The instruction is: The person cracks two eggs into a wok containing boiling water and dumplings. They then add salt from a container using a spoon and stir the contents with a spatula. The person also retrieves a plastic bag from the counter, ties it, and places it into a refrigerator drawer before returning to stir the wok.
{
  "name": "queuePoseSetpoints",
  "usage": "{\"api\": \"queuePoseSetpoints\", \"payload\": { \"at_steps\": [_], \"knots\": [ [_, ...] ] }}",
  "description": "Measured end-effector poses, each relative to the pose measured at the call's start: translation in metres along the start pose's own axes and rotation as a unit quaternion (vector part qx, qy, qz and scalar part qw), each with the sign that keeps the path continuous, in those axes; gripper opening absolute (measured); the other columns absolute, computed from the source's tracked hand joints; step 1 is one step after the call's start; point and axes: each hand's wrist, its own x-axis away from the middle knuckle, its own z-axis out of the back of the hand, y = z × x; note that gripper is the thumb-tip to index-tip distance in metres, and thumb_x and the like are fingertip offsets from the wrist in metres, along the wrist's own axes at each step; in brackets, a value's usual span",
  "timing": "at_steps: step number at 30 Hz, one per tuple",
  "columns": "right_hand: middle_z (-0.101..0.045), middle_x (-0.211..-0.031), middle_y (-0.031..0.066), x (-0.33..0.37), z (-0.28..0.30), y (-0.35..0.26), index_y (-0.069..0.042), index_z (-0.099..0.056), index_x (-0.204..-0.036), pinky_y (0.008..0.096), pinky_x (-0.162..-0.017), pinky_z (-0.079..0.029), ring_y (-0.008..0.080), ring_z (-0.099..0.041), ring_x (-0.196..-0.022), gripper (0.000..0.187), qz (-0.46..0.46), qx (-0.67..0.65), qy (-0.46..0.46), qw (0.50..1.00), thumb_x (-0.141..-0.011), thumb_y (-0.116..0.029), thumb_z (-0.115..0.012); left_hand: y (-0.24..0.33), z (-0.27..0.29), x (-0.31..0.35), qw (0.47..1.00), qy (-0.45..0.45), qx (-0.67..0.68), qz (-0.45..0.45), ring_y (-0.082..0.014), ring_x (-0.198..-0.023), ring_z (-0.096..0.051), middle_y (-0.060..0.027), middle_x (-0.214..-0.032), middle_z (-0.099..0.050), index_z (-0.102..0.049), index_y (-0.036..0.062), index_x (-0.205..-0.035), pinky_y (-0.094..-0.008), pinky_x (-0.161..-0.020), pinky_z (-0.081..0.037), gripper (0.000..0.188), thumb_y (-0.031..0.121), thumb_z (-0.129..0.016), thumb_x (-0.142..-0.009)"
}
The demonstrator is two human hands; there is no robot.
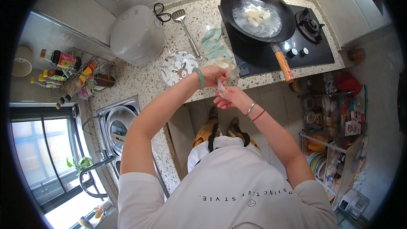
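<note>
I count two bare hands of mine at the near edge of one speckled counter (127, 74). Left hand (212, 76): fingers bent and closed, pinching the far end of one piece of thin, clear plastic (221, 86). Right hand (231, 96): nearer and slightly to the right, fingers partly curled, touching the near end of that plastic; whether it grips firmly I cannot tell. The plastic lies between my two hands. Wristwear: one green bangle (198, 78) on the left; one silver bracelet (251, 108) and one red string (258, 115) on the right.

Just beyond my left hand: one clear bag (220, 62), contents indistinct. Farther off, one crumpled pale green item (211, 42), cloth or bag, I cannot tell. To the left: one patterned dish (173, 68), one slotted spatula (187, 29) and, beyond the dish, one white appliance (135, 36) under clear wrapping.

Far right: one stove (263, 57) with one bare burner (308, 25) and two knobs. On its left half stands one wok (282, 6), one wooden handle (283, 64) toward me, holding bubbling liquid and several pale pieces, overlapping, exact count not determinable.
</note>
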Motion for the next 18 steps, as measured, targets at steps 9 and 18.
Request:
{"api": "queuePoseSetpoints", "payload": {
  "at_steps": [9, 18],
  "knots": [
    [-0.043, -0.064, -0.0009, -0.02, -0.003, 0.019, -0.005, -0.048, -0.084, 0.0244, -0.05, -0.042, 0.0086, -0.041, -0.051, 0.018, 0.13, -0.072, 0.053, 0.987, -0.09, -0.019, -0.04, 0.024, -0.011, 0.022, 0.909, 0.196, -0.368, 0.02, -0.0084, -0.064, -0.054, 0.0006, -0.073, -0.061, -0.063, 0.0057, -0.073, -0.0242, -0.053, -0.041, 0.025, 0.03, -0.067, -0.08],
    [-0.039, -0.061, -0.0016, -0.033, -0.006, 0.01, -0.006, -0.044, -0.077, 0.0252, -0.048, -0.04, 0.0074, -0.037, -0.049, 0.028, 0.202, 0.041, 0.135, 0.969, -0.094, -0.027, -0.04, 0.012, 0.002, 0.01, 0.799, 0.295, -0.515, -0.1, -0.0134, -0.064, -0.065, -0.0058, -0.062, -0.064, -0.062, 0.0024, -0.066, -0.0274, -0.053, -0.048, 0.022, 0.022, -0.069, -0.073]
  ]
}}
